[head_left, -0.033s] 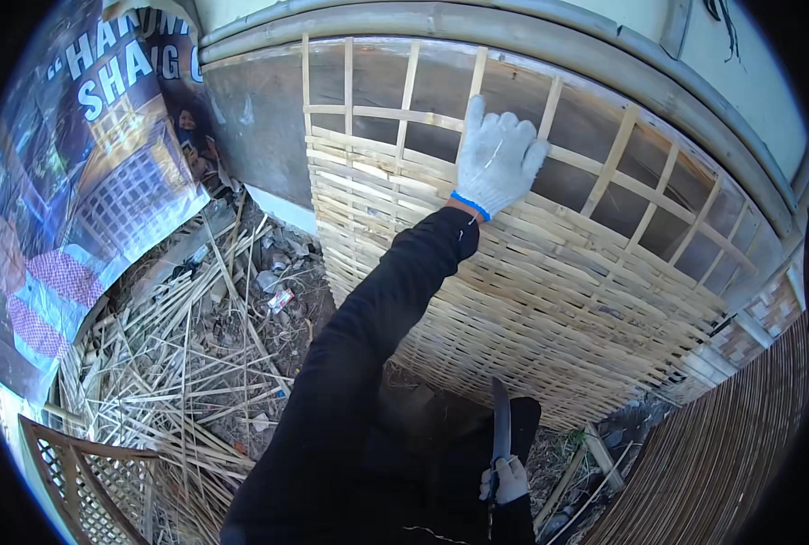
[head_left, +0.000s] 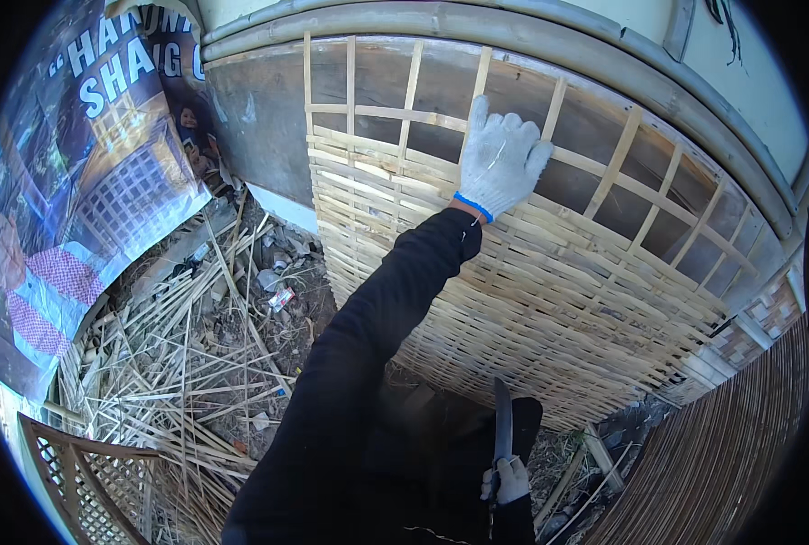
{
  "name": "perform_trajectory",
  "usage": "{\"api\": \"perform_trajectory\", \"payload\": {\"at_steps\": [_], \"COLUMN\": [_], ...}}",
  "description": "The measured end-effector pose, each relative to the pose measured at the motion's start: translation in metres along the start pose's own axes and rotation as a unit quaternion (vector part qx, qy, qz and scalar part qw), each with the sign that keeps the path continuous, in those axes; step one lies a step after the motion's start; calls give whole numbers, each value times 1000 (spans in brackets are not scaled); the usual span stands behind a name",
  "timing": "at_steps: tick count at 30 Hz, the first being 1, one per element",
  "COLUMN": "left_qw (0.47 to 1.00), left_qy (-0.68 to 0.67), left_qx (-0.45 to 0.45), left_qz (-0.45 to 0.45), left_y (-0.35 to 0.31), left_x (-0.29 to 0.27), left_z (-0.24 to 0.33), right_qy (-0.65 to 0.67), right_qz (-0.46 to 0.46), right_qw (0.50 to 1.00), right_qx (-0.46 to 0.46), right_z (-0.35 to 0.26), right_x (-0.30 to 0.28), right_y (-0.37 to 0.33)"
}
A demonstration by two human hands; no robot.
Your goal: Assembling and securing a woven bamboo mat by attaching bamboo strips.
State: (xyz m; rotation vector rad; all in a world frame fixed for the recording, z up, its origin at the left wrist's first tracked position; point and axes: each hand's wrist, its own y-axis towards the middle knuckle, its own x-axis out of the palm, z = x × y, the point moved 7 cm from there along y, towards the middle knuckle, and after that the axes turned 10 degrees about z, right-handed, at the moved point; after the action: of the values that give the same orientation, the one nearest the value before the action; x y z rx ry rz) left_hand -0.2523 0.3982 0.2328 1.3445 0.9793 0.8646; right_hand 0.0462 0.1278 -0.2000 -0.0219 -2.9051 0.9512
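Note:
My left hand (head_left: 504, 162), in a whitish knit glove with a blue cuff, is up at the top of a woven bamboo panel (head_left: 513, 272). Its fingers curl around a horizontal bamboo strip (head_left: 575, 160), and one finger points up along a vertical slat (head_left: 482, 74). Below that strip the weave is dense; above it the slats form an open grid. Low and near my body, my right hand (head_left: 511, 480), also gloved, grips a machete (head_left: 503, 420) by its handle, with the blade pointing upward. The blade lies in front of my dark-clothed leg, near the panel's lower edge.
Thick bamboo poles (head_left: 404, 20) run across the top behind the panel. Loose bamboo strips (head_left: 182, 363) litter the ground at left. A printed banner (head_left: 123, 209) hangs far left, above a lattice piece (head_left: 96, 481). A brown slatted mat (head_left: 704, 445) lies at lower right.

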Motion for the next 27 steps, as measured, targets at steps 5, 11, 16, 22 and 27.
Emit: {"api": "perform_trajectory", "payload": {"at_steps": [5, 11, 16, 22, 27], "left_qw": [999, 999, 999, 999, 999], "left_qy": [-21, 16, 27, 45, 43], "left_qx": [-2, 13, 12, 24, 20], "left_qz": [41, 36, 24, 20, 2], "left_y": [2, -2, -2, -6, -14], "left_x": [5, 13, 9, 16, 13], "left_z": [5, 2, 1, 7, 6], "right_qy": [-13, -72, -135, -578, -478], "right_qz": [51, 209, 282, 276, 351], "right_qw": [997, 912, 786, 603, 665], "right_qx": [-64, -347, -534, -475, -454], "right_z": [-29, -224, -413, -498, -511], "right_x": [-10, -44, -69, -64, -45], "right_y": [-13, -81, -149, -122, -125]}}
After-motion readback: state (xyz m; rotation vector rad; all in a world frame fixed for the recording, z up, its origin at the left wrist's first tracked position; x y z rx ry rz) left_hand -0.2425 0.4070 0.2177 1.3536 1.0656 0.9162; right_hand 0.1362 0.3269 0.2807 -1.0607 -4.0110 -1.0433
